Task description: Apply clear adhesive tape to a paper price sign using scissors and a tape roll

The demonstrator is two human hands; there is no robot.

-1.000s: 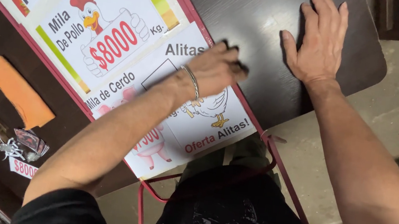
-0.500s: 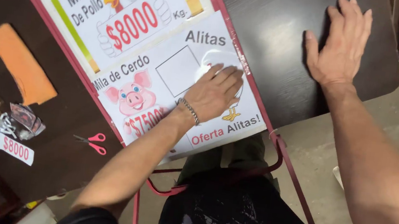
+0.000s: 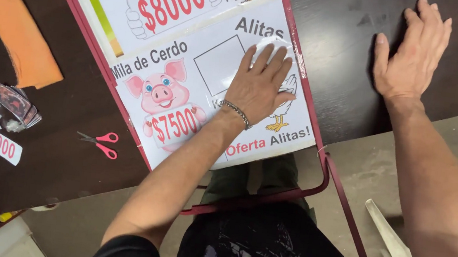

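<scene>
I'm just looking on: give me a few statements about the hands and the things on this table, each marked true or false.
1. The left hand lies flat on the poster. True.
2. The right hand holds the scissors. False: it rests flat on the dark table; the scissors lie untouched.
3. The scissors have red handles. True.
4. The orange cloth lies on the poster. False: it lies on the table beside it.

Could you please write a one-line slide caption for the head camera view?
Left hand pressed flat on a laminated poster, right hand flat on the dark table, scissors nearby.
</scene>
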